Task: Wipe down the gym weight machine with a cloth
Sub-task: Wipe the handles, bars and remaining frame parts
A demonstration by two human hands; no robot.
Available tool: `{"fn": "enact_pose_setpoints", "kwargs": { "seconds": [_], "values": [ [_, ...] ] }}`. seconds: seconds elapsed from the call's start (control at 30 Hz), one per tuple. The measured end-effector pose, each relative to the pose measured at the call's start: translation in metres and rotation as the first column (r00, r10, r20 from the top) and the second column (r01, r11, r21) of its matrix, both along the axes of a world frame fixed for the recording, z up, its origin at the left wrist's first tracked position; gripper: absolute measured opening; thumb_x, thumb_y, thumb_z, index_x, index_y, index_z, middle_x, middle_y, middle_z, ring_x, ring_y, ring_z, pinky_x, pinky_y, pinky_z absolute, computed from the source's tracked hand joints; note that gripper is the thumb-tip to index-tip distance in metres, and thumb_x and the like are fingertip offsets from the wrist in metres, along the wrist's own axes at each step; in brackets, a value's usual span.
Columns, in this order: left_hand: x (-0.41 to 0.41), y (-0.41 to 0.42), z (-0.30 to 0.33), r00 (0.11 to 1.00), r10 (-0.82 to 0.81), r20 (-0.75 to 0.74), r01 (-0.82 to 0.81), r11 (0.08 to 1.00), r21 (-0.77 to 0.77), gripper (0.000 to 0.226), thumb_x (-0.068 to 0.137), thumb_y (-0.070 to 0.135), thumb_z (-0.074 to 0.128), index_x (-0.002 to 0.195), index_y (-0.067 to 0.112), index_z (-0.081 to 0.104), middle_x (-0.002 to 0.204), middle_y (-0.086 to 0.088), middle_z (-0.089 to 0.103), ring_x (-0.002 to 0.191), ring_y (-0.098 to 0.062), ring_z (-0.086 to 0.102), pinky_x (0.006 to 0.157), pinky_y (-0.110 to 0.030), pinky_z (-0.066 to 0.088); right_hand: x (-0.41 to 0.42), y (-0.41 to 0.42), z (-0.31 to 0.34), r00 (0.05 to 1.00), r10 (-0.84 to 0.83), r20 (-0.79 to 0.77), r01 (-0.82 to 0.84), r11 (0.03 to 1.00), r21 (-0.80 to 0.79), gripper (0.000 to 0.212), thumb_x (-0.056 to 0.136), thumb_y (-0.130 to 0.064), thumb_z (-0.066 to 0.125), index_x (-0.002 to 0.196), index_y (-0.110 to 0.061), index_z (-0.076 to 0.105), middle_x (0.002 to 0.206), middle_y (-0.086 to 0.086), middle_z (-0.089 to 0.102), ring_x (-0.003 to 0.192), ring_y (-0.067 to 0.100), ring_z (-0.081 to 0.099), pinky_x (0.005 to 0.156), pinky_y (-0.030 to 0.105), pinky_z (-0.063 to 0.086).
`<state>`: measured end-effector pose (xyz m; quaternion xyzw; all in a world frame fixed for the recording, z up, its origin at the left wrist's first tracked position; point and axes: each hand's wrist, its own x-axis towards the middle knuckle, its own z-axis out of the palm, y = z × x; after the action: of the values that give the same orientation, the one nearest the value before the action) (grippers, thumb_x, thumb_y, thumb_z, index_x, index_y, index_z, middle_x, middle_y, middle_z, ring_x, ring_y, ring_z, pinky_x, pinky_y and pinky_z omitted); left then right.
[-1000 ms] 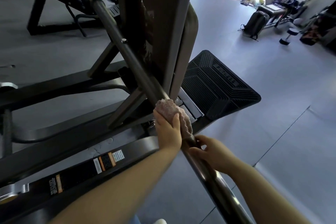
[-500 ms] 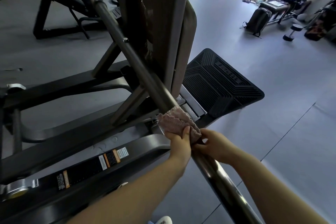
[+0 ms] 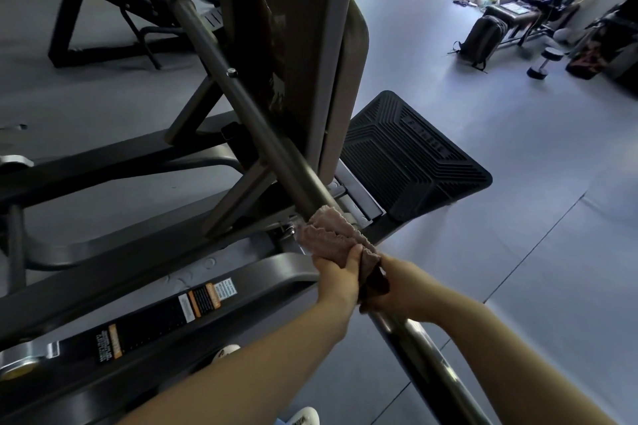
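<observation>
Under both hands' fingers [image 3: 353,260], cloth [image 3: 328,238].

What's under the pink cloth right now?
The cloth is wrapped around the machine's long metal bar, gripped by the left hand. The right hand holds just below. The bar's surface beneath the cloth is covered, so its condition can't be seen.

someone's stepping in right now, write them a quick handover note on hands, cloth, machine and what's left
Left hand: grips the crumpled pinkish-brown cloth, wrapped round the long dark metal bar of the weight machine.
Right hand: grips the same bar just below the cloth, touching its lower edge.
Done: cannot tell which parts are already wiped; nothing shows it.
Left: the upper bar above the cloth, the lower bar toward you, probably the dark frame and black ribbed footplate.
</observation>
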<state>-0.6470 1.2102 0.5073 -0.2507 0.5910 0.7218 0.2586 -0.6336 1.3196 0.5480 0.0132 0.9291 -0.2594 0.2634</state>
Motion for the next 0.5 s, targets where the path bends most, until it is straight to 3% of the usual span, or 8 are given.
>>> {"fn": "enact_pose_setpoints", "kwargs": {
  "seconds": [0.1,0.3,0.5],
  "values": [
    [0.010,0.016,0.003,0.997,0.076,-0.005,-0.075,0.996,0.042,0.068,0.092,0.031,0.058,0.144,0.015,0.016,0.132,-0.013,0.052,0.118,-0.028,0.053,0.107,-0.040,0.039,0.013,0.010,0.005,0.997,0.039,0.067,-0.040,0.999,0.025,0.063,0.071,-0.026,0.082,0.122,-0.031,0.046,0.107,-0.010,0.060,0.097,0.010,0.059,0.086,0.024,0.049],
    [0.042,0.033,0.007,0.997,0.067,-0.038,-0.068,0.997,-0.027,0.079,0.091,0.026,0.059,0.149,0.019,0.006,0.141,-0.014,0.041,0.128,-0.030,0.044,0.110,-0.036,0.031,0.060,0.044,0.012,0.980,-0.069,0.185,0.069,0.998,0.007,0.084,0.079,-0.028,0.076,0.147,-0.033,0.028,0.144,-0.010,0.043,0.121,0.010,0.050,0.105,0.029,0.040],
    [0.082,0.046,0.016,1.000,0.002,-0.012,-0.003,0.997,-0.083,0.080,0.092,0.022,0.059,0.149,0.014,0.004,0.140,-0.015,0.042,0.127,-0.028,0.044,0.106,-0.029,0.030,0.109,0.060,0.006,0.954,-0.223,0.200,0.226,0.974,0.010,0.077,0.082,-0.034,0.072,0.146,-0.033,0.029,0.144,-0.010,0.043,0.121,0.008,0.050,0.105,0.026,0.039]
  ]
}}
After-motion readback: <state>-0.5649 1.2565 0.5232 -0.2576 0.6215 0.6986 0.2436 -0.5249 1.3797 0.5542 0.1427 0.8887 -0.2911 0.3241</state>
